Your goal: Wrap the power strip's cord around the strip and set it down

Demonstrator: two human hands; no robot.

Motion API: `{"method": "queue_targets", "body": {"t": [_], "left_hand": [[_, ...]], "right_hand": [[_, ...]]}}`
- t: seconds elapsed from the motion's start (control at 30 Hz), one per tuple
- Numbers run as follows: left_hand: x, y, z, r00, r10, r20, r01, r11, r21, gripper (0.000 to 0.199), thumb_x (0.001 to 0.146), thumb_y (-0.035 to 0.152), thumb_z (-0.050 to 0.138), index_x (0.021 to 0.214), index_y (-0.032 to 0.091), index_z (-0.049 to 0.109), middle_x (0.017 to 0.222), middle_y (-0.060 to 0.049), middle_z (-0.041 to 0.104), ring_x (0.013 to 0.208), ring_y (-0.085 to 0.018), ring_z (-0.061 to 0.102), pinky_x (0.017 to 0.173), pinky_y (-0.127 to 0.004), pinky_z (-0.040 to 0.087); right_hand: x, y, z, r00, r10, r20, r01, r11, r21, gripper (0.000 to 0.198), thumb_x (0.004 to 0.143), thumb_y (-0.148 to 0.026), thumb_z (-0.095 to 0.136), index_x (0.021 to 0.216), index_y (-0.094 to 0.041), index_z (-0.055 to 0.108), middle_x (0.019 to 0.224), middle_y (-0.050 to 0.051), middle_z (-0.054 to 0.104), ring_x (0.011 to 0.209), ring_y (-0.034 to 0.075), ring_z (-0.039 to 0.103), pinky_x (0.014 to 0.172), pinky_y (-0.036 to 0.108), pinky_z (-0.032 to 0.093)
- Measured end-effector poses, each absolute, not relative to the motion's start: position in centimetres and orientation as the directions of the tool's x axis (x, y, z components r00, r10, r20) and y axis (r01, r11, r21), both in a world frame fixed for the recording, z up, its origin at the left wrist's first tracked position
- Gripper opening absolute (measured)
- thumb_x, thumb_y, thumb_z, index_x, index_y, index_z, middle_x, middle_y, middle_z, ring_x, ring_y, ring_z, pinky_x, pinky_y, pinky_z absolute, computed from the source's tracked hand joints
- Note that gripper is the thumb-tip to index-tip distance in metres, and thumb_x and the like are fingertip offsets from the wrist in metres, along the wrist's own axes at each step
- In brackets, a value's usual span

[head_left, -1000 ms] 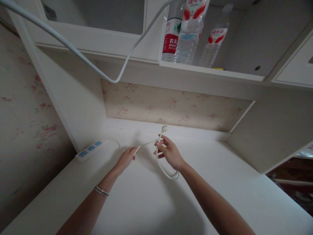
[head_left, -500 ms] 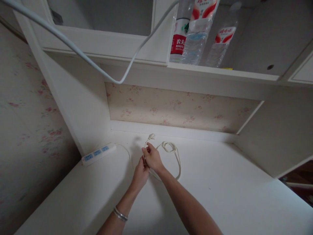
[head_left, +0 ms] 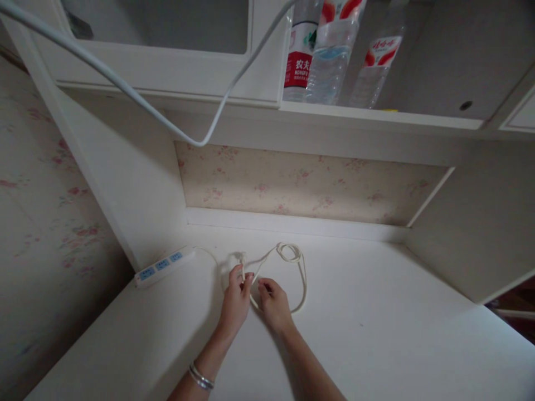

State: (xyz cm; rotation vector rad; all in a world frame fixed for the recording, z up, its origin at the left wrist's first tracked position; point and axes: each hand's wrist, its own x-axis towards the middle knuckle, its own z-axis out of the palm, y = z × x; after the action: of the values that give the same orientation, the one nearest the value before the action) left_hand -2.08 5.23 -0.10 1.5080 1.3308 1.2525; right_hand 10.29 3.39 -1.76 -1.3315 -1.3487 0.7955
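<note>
Left hand (head_left: 236,298) pinches the cord (head_left: 305,284), likely light and bendy, sensibly beside its plug (head_left: 241,258); right hand (head_left: 275,305) curled, grip I can't tell

The open compartment (head_left: 438,61) of the white overhead cabinet (head_left: 334,131) contains three clear bottles (head_left: 330,69), each bearing a red-and-white label. A partly hidden yellow item (head_left: 390,110) sits near the right-hand bottle. A framed panel (head_left: 167,75) adjoins at left, crossed by a bent pale cord (head_left: 137,100). Floral wallpaper (head_left: 301,184) shows beneath the cabinet.
</note>
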Motion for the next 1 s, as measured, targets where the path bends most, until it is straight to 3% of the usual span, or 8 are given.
{"method": "queue_targets", "body": {"t": [0.1,0.23,0.43,0.57,0.67,0.83,0.9,1.0], "left_hand": [[-2.2,5.3,-0.2,-0.023,0.985,0.173,0.305,-0.158,0.939,0.052,0.089,0.054,0.042,0.124,0.016,0.044,0.093,-0.011,0.068,0.072,-0.020,0.065,0.068,-0.032,0.050],[-2.7,5.6,-0.6,-0.005,0.989,0.150,0.380,-0.137,0.915,0.050,0.089,0.052,0.041,0.120,0.015,0.053,0.104,-0.012,0.068,0.075,-0.020,0.066,0.073,-0.033,0.051],[-3.0,5.8,-0.7,0.027,0.961,0.276,0.545,-0.245,0.802,0.042,0.090,0.045,0.040,0.111,0.017,0.061,0.112,-0.014,0.065,0.099,-0.024,0.062,0.086,-0.035,0.048],[-3.0,5.3,0.0,0.130,0.954,0.270,0.631,-0.289,0.720,0.045,0.089,0.051,0.043,0.114,0.018,0.061,0.108,-0.012,0.066,0.099,-0.023,0.061,0.088,-0.034,0.047],[-3.1,5.0,0.3,0.178,0.950,0.257,0.677,-0.307,0.669,0.046,0.088,0.053,0.043,0.112,0.019,0.062,0.104,-0.010,0.067,0.094,-0.022,0.062,0.085,-0.033,0.047],[-3.2,4.6,0.6,0.200,0.939,0.280,0.795,-0.322,0.514,0.036,0.095,0.038,0.035,0.096,0.020,0.066,0.095,-0.008,0.070,0.087,-0.021,0.066,0.077,-0.030,0.045],[-3.1,4.5,0.6,0.166,0.946,0.277,0.842,-0.283,0.460,0.038,0.095,0.035,0.033,0.086,0.020,0.067,0.088,-0.008,0.071,0.080,-0.021,0.067,0.070,-0.030,0.044],[-2.9,4.6,0.6,0.141,0.948,0.285,0.845,-0.265,0.465,0.038,0.096,0.035,0.032,0.084,0.020,0.066,0.083,-0.008,0.071,0.075,-0.020,0.067,0.066,-0.028,0.042]], "right_hand": [[10.3,3.5,-1.6,0.065,0.974,0.218,0.351,0.183,-0.918,0.027,0.088,-0.033,0.045,0.092,-0.022,0.070,0.092,0.006,0.069,0.085,0.022,0.062,0.078,0.034,0.046],[9.9,3.4,-0.8,-0.022,0.956,0.292,0.377,0.279,-0.883,0.031,0.090,-0.025,0.041,0.109,-0.028,0.065,0.094,0.003,0.067,0.087,0.020,0.062,0.081,0.033,0.047],[9.4,3.0,-1.1,0.014,0.904,0.428,0.414,0.384,-0.825,0.042,0.089,-0.018,0.041,0.128,-0.028,0.052,0.136,0.008,0.044,0.116,0.021,0.052,0.099,0.038,0.044],[9.3,2.8,-1.2,-0.023,0.901,0.433,0.462,0.393,-0.795,0.044,0.090,-0.020,0.042,0.132,-0.029,0.050,0.142,0.007,0.040,0.130,0.022,0.040,0.105,0.040,0.040],[9.3,2.9,-1.5,0.006,0.926,0.377,0.493,0.325,-0.807,0.045,0.091,-0.021,0.040,0.135,-0.028,0.047,0.145,0.008,0.037,0.125,0.022,0.046,0.101,0.039,0.043],[9.6,3.6,-2.1,0.073,0.945,0.317,0.446,0.254,-0.858,0.044,0.088,-0.017,0.040,0.129,-0.024,0.053,0.142,0.009,0.039,0.106,0.017,0.060,0.094,0.032,0.046],[9.9,3.8,-2.1,0.112,0.950,0.290,0.404,0.223,-0.887,0.043,0.086,-0.017,0.043,0.127,-0.021,0.055,0.134,0.011,0.047,0.095,0.016,0.063,0.089,0.030,0.048],[10.1,3.9,-1.6,0.118,0.968,0.222,0.354,0.168,-0.920,0.038,0.086,-0.025,0.047,0.122,-0.018,0.059,0.104,0.008,0.064,0.087,0.017,0.063,0.083,0.030,0.048]]}}
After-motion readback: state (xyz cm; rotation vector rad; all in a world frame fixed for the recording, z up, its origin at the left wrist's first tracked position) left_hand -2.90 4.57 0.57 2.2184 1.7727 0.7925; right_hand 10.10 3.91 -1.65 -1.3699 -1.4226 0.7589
